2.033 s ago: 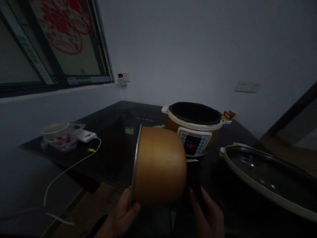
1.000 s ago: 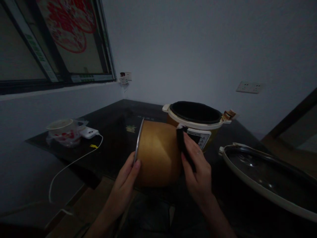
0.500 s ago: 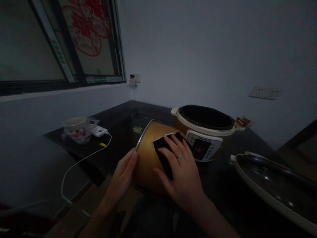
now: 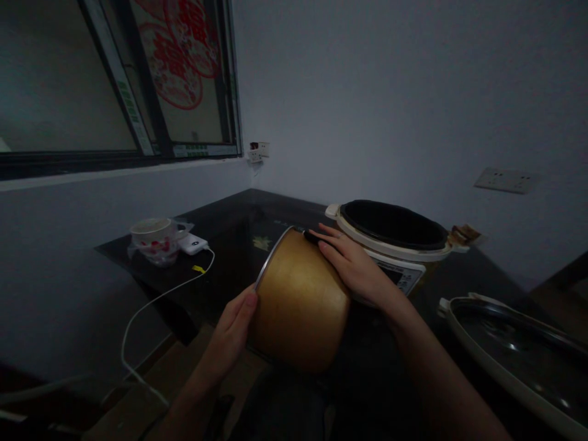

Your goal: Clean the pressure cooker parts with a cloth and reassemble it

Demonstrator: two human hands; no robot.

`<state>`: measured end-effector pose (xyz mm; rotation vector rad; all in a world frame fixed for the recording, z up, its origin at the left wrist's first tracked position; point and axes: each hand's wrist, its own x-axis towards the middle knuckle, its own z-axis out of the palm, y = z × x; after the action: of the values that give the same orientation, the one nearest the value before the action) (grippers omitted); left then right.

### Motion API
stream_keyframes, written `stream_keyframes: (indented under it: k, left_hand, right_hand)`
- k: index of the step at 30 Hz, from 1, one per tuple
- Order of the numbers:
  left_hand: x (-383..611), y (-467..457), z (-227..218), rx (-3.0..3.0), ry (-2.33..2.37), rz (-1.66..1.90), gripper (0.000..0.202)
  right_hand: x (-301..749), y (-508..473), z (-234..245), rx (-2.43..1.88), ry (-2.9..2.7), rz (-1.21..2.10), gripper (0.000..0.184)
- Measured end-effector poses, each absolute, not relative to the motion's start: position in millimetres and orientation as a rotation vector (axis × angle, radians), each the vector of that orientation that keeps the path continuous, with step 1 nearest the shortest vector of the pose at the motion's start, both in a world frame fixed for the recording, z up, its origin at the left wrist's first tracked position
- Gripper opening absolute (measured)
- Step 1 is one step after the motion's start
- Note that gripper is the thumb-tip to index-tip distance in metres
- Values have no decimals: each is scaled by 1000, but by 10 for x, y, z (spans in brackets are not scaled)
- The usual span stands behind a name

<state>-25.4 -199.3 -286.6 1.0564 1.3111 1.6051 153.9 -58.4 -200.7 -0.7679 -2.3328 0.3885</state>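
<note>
A gold cooker inner pot (image 4: 298, 300) is tipped on its side above the front of the table, its silver rim facing left. My left hand (image 4: 236, 321) grips that rim, thumb on the outer wall. Over the pot's upper right side lies my right hand (image 4: 346, 254), closed over a black cloth (image 4: 313, 236) pressed to the wall; most of the cloth is hidden under the fingers. Just behind stands the electric cooker body (image 4: 390, 245), lidless, with a dark cavity and a front control panel (image 4: 407, 275) partly covered by my right arm.
A glass lid (image 4: 514, 349) with a pale rim lies at the right. On the left of the black table (image 4: 229, 214) are a mug in plastic wrap (image 4: 156, 242) and a white power bank (image 4: 193, 244) whose cable (image 4: 151, 300) hangs off the edge.
My right hand has slid the cloth from the middle of the pot's side up to the far upper side near the rim. My left hand keeps its hold; the view has shifted slightly.
</note>
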Motion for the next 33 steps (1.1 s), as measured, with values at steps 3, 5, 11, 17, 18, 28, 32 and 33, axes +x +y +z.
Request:
stream_keyframes:
  k: [3,5,11,17,18,28,32,33]
  left_hand:
    - [-238,-1998,-2852,1038,1299,1609,54]
    - [-231,-1998,-2845,1037,1313,1613,54]
    - [-220,-1973,-2853,984,1366,1700,55]
    - [-174,-1998,-2890,810,1437,1792,55]
    - [-170,-2002,-2900,796,1455,1798,56]
    - [-223,-2029,-2859,1077,1428,1663,61]
    - [-237,-2059,-2905,1043,1396,1634,65]
    - [-242,-2066,-2925,1031,1389,1632,66]
  right_hand:
    - [1484,-649,-1980,-782,-2332,344,41]
    - [1439,-818,-1986,-776,-2356,215,42]
    - [1302,-1390,-2237,-669,-2352,-303,43]
    - [1320,-1648,-2606,-483,-2307,-514,46]
    - [1331,-1646,-2610,-483,-2314,-521,46]
    - [1250,-1326,-2112,-637,-2435,-231,44]
    - [1242,-1124,-1948,-720,-2472,-32,42]
    - [1244,-1060,-1915,-738,-2482,23,42]
